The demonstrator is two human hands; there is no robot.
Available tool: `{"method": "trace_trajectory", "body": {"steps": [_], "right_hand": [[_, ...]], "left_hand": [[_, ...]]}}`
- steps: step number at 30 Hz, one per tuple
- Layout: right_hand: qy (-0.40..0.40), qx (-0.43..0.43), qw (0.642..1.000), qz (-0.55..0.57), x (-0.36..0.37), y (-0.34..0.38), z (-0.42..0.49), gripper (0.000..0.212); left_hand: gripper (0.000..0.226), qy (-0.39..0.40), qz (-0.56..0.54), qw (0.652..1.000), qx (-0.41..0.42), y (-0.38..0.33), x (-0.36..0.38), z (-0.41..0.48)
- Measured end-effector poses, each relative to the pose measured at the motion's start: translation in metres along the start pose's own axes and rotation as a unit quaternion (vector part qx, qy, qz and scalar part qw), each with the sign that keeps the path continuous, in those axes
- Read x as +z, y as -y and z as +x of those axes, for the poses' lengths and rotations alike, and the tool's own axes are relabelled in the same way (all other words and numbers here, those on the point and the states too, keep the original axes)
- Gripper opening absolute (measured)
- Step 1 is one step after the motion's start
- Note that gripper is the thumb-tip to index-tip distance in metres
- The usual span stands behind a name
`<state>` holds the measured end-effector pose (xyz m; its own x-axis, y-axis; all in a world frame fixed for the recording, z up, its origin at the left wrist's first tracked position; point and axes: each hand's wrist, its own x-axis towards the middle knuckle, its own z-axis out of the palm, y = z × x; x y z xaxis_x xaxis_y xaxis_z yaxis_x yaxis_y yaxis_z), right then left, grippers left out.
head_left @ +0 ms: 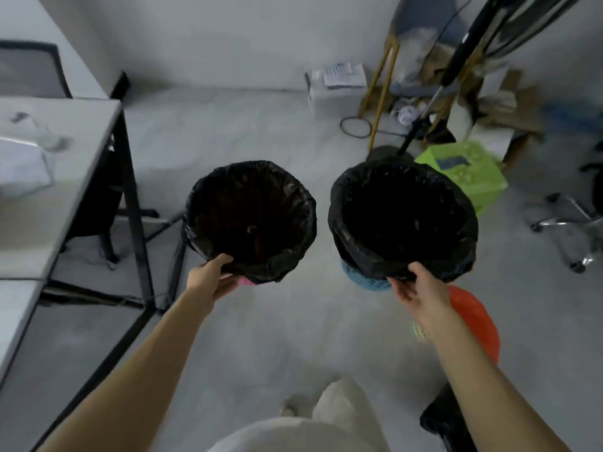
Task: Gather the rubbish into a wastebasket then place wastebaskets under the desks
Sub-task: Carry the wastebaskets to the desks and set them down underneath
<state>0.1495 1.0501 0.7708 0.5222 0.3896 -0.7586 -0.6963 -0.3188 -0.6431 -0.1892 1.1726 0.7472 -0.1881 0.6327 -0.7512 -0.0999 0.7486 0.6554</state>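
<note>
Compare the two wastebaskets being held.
The left wastebasket shows pink plastic under its liner; the right wastebasket shows blue perforated plastic. The left one is nearer the desk, the right one nearer the green box. Both have black liners; the left hand and right hand grip their near rims.

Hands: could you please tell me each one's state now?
Left hand: gripping the rim of the pink wastebasket.
Right hand: gripping the rim of the blue wastebasket.
</note>
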Motion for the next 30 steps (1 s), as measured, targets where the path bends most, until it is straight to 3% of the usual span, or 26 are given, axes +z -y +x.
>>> {"method": "trace_trajectory", "body": {"steps": [6, 14, 25, 30], "right_hand": [[0.054, -0.045, 0.997, 0.008, 0.076, 0.055, 0.025, 0.006], [0.110, -0.036, 0.992, -0.044, 0.250, 0.131, 0.111, 0.008], [0.187, -0.023, 0.971, -0.151, 0.560, 0.196, 0.169, 0.011], [0.208, -0.034, 0.964, -0.162, 0.718, 0.208, 0.175, 0.019]], "left_hand": [[0.023, 0.002, -0.045, 0.999, 0.019, -0.079, 0.018, 0.041], [0.007, -0.037, -0.072, 0.996, 0.031, -0.205, 0.052, 0.128], [0.007, -0.087, -0.194, 0.976, 0.052, -0.398, 0.027, 0.267], [0.022, -0.078, -0.200, 0.975, 0.063, -0.502, -0.008, 0.351]]}}
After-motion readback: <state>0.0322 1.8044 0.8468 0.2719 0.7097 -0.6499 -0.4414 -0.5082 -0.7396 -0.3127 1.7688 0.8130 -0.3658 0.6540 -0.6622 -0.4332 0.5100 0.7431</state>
